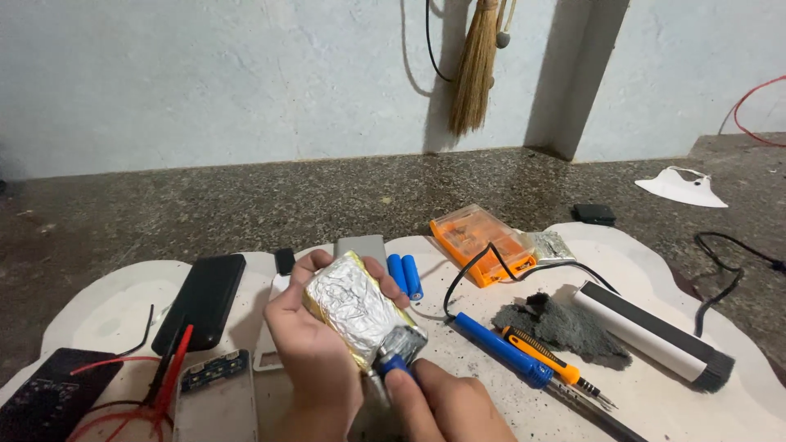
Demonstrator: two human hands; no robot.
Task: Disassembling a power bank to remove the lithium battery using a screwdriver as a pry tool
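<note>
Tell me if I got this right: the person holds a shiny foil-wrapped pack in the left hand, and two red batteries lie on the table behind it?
Almost. The head view shows the left hand holding the foil-wrapped pack, but the two batteries lying on the table behind it are blue, not red.

Open passage: the dark speckled stone counter across the upper middle of the frame, bare from the left edge to the white face mask at upper right. Obstructions, lower half: black slab-shaped power bank and red probe leads at left; two blue cylindrical cells, orange plastic bit case and looping black cable at centre. Lower right: blue-handled soldering iron, grey fibrous pad and white tube-shaped lamp, closely spaced, narrow gaps only.
</note>
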